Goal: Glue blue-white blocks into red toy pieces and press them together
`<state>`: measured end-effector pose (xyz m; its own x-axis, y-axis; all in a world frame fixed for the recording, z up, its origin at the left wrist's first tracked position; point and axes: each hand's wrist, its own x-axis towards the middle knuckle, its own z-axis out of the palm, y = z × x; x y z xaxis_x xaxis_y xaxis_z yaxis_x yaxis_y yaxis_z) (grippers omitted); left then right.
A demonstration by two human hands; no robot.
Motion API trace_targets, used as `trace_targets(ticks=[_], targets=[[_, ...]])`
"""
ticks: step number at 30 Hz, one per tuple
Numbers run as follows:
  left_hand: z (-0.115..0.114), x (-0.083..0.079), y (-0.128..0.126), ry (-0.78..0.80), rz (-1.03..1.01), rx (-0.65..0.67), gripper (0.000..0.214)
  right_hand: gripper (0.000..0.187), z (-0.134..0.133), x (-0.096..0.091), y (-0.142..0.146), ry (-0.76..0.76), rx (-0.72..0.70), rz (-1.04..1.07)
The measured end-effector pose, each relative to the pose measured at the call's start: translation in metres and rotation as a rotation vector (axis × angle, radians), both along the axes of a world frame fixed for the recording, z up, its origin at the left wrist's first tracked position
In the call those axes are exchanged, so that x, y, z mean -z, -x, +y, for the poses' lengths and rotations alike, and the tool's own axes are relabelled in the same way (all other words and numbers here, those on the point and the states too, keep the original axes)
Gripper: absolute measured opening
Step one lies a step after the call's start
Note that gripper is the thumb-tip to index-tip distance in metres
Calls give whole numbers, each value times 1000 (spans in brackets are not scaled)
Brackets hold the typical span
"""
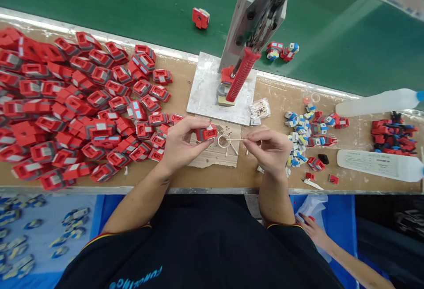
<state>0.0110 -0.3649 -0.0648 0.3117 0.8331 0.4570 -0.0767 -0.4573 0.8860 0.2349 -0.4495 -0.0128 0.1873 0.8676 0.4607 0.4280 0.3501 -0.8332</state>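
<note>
My left hand (183, 142) pinches a red plastic toy part (206, 133) between thumb and fingers, its recessed side turned up. Between the fingertips of my right hand (270, 145) is a thin cotton swab (236, 139), pointing left toward a small round dish (224, 141) with brownish contents. The swab's tip is at or just over the dish; I cannot tell whether it touches. More swabs (233, 148) lean at the dish, which sits on a torn piece of cardboard (215, 160). A bag of cotton swabs (260, 109) lies behind my right hand.
A lever press with a red handle (244, 75) stands on a metal plate (202, 90). Many red parts (99, 99) are heaped at left. White-blue pieces (298, 134) and two bottles (377, 165) lie at right. Another person's hand (313, 229) reaches in below right.
</note>
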Motion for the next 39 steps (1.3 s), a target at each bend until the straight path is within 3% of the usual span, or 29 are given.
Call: trace_targets(ticks=[5,12,18,29,34,39], targets=[[-3,-2,-2,12,61,24,25,26,9,3,22,-26,65,222],[-4,-6,-2,9,87,32,22,33,14,7,33,25,58,215],[-4,-4,-2,-21,62,31,22,16,15,8,34,2,-21,250],[-3,-4,-1,-62,60,10,24,15,12,3,22,-31,37,165],[-1,-4,2,-75,76,-9,24,12,7,-2,-2,-196,95,192],[0,-5,2,-78,74,-14,26,15,-1,1,-6,-111,-16,82]])
